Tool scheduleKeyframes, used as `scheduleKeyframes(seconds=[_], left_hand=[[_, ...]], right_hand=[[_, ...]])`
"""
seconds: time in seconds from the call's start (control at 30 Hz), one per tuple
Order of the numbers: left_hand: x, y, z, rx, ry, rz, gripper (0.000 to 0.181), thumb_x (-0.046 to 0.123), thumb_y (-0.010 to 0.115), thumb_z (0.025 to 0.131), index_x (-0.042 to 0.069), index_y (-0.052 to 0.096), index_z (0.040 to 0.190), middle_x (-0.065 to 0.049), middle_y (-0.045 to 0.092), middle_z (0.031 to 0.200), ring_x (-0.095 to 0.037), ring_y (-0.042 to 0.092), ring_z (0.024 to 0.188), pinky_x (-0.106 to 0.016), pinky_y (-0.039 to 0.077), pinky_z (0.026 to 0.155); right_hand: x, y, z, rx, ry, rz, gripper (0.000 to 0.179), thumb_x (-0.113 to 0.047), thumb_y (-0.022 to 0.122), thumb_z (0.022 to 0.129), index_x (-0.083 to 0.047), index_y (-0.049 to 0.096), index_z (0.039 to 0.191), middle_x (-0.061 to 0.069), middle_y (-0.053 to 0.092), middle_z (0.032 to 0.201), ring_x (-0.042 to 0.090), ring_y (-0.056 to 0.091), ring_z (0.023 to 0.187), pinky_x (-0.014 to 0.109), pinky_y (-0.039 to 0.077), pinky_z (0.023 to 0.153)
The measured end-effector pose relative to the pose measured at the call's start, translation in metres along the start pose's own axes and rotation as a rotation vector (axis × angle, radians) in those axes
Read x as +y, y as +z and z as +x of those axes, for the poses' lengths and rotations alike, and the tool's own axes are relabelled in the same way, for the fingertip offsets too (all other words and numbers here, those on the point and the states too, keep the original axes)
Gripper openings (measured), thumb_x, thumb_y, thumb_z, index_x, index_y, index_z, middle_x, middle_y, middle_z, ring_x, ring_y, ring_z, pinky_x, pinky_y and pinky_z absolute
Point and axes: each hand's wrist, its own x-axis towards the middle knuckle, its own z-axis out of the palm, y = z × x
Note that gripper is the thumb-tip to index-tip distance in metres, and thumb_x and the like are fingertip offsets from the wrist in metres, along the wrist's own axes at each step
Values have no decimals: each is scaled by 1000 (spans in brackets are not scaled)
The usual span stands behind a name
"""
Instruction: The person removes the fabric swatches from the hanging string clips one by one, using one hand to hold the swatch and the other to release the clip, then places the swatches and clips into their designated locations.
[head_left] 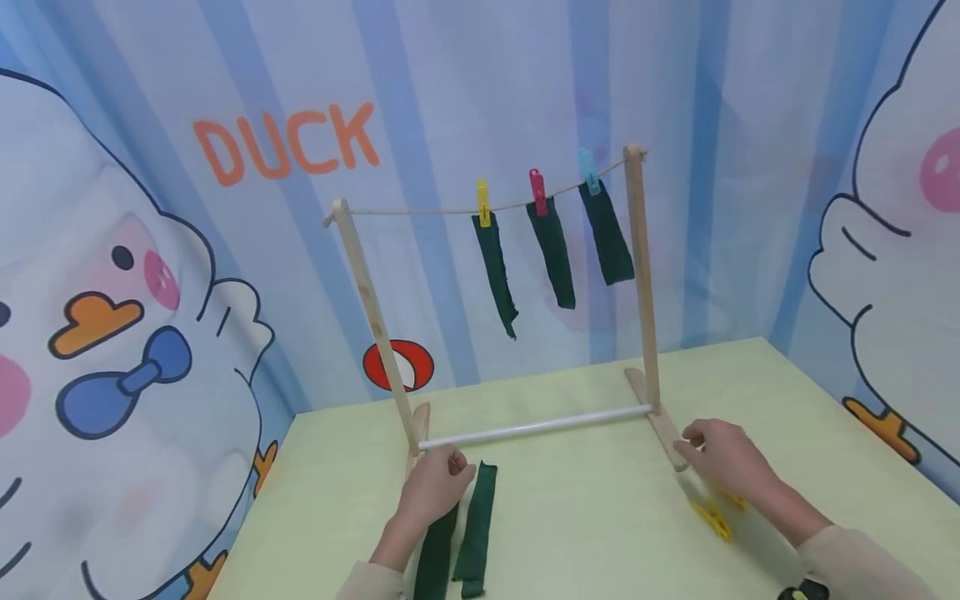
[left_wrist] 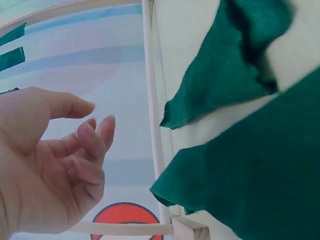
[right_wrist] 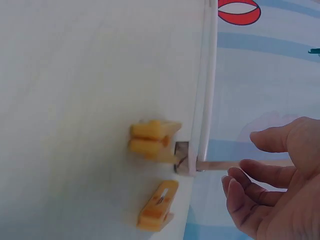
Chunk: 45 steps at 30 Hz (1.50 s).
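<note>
My left hand hovers over two green cloth strips on the table, its fingers loosely curled around nothing. The left wrist view shows a gap between thumb and fingers, with the green cloth beside the hand. My right hand is above the table near the rack's right foot, also holding nothing. Beneath it lie two yellow clothespins, seen closer as a yellow clothespin in the right wrist view. Three green strips hang from the line, held by yellow, red and blue clothespins.
The wooden rack has a left post, a right post, a string between their tops and a white bar low down. A duck-printed curtain stands behind the pale yellow table.
</note>
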Motion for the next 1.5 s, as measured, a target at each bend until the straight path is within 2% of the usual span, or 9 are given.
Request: scheduleKeyframes(seconds=[0.23, 0.37, 0.57, 0.7, 0.83, 0.93, 1.07, 1.27, 1.5], left_hand=[[13, -6, 15, 54, 12, -30, 10, 16, 65, 96, 8, 63, 92, -1, 59, 78, -16, 52, 65, -29, 48, 58], [26, -8, 28, 87, 31, -84, 12, 20, 65, 97, 8, 63, 95, -3, 63, 87, -17, 53, 69, -30, 50, 61], [41, -10, 45, 161, 49, -163, 11, 21, 65, 98, 10, 63, 99, -5, 66, 98, -18, 53, 66, -32, 49, 61], [49, -13, 56, 204, 70, -217, 19, 22, 63, 99, 9, 62, 112, -5, 68, 104, -17, 56, 64, -32, 49, 59], [56, -17, 66, 206, 82, -303, 39, 25, 63, 99, 9, 52, 134, -8, 66, 118, -16, 63, 66, -32, 54, 60], [59, -17, 74, 203, 74, -362, 48, 27, 62, 100, 10, 45, 142, -8, 62, 128, -19, 67, 73, -31, 56, 67], [62, -19, 83, 198, 84, -395, 52, 30, 62, 100, 11, 43, 145, -7, 58, 134, -24, 69, 81, -32, 57, 72], [65, -30, 97, 214, 124, -416, 52, 29, 63, 100, 12, 43, 145, -6, 57, 138, -26, 69, 83, -30, 55, 68], [79, -35, 101, 188, 142, -546, 53, 30, 62, 101, 13, 42, 146, -6, 55, 139, -25, 68, 83, -31, 53, 62]], right_hand=[[-31, 8, 13, 124, -99, 79, 26, -14, 64, 97, 8, 70, 107, 17, 67, 97, 25, 64, 81, 37, 53, 62], [-46, 2, 24, 204, -164, 103, 21, -12, 64, 97, 6, 70, 105, 16, 65, 96, 26, 64, 82, 39, 53, 64], [-66, -7, 41, 260, -247, 139, 22, -14, 65, 98, 6, 71, 107, 17, 67, 98, 28, 67, 83, 39, 55, 64], [-80, -12, 51, 307, -335, 151, 20, -13, 66, 97, 3, 71, 108, 16, 69, 102, 26, 67, 85, 42, 56, 69], [-99, -19, 58, 343, -415, 166, 18, -10, 68, 95, 2, 70, 109, 15, 68, 104, 24, 66, 85, 39, 57, 67], [-116, -27, 64, 357, -461, 166, 19, -9, 69, 94, 2, 70, 110, 15, 68, 104, 23, 65, 84, 36, 57, 66], [-139, -36, 72, 365, -515, 164, 21, -12, 70, 95, 0, 70, 111, 13, 69, 104, 20, 65, 82, 35, 58, 67], [-165, -45, 85, 341, -566, 179, 19, -15, 68, 97, -1, 69, 110, 11, 69, 103, 18, 66, 76, 35, 58, 68], [-186, -56, 97, 394, -622, 220, 19, -13, 68, 96, 2, 69, 110, 13, 69, 104, 20, 65, 73, 35, 58, 67]])
